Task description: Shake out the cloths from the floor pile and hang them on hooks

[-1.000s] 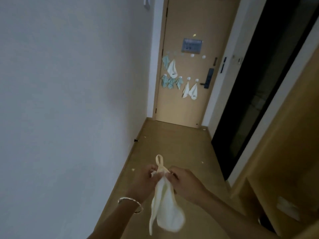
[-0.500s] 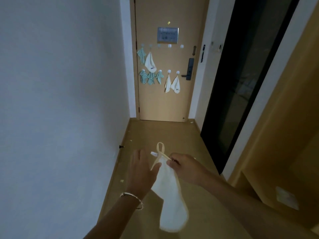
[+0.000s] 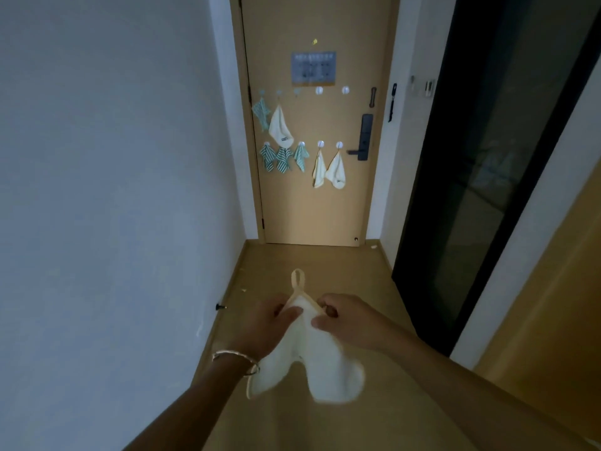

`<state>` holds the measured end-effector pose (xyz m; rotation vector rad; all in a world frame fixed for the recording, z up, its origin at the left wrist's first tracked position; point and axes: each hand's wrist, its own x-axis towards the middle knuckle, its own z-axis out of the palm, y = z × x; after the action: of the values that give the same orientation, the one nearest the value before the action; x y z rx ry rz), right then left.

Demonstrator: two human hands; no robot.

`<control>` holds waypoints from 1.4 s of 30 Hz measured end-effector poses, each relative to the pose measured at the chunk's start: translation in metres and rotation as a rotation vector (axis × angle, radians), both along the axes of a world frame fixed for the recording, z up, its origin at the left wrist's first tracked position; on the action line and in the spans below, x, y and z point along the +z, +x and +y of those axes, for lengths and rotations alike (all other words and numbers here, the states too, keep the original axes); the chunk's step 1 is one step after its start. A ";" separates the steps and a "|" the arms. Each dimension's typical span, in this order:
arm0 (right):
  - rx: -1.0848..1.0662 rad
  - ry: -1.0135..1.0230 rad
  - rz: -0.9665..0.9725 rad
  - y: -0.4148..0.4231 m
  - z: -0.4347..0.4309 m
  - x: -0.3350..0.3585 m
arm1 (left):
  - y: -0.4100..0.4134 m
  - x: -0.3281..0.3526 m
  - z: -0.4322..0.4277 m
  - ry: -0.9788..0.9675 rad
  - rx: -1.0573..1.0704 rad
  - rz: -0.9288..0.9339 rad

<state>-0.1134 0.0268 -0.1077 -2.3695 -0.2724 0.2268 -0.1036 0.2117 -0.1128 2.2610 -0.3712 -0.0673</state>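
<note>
A pale wall [image 3: 97,190] fills the left side of a narrow corridor, and a dark glass panel [image 3: 487,157] runs along the right. At the far end stands a tan door [image 3: 325,209], with the wooden floor [image 3: 312,258] leading up to it. A wooden cabinet [image 3: 559,320] edges in at the near right.

In the near middle, above the floor, both hands hold up a cream cloth [image 3: 312,356]. Its lower part hangs down in two lobes and looks blurred. The left hand [image 3: 266,323], with a bracelet [image 3: 235,358] at the wrist, has its grip pinched on the cloth's top left edge. The right hand [image 3: 348,320] has its grip clamped on the top right edge, fingers curled. The two hands are close together, with the cloth's top corner between them.

On the far door hang the hung cloths [image 3: 280,126]: a teal one and a cream one in the upper row, three teal striped ones and two cream ones in the lower row. Two bare hooks [image 3: 319,90] sit at the right of the upper row, under a grey notice [image 3: 313,68]. A dark lock handle [image 3: 366,136] is at the door's right edge. The cream cloth's hanging loop [image 3: 298,279] sticks up above the hands.
</note>
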 end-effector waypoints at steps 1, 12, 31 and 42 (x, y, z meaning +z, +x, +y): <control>0.012 -0.027 0.012 0.013 -0.009 -0.001 | 0.011 0.000 -0.008 -0.011 0.000 0.008; -0.118 -0.023 -0.059 0.159 -0.079 0.000 | 0.168 -0.006 -0.064 -0.029 -0.046 0.026; -0.320 -0.134 -0.077 0.441 -0.179 0.013 | 0.508 -0.024 -0.199 -0.185 -0.211 0.083; -0.228 -0.099 -0.069 0.631 -0.258 -0.012 | 0.668 -0.029 -0.263 -0.108 -0.150 0.058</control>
<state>0.5172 -0.2312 -0.1201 -2.4854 -0.0218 0.0507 0.5642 -0.0516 -0.1417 2.1176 -0.5014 -0.1857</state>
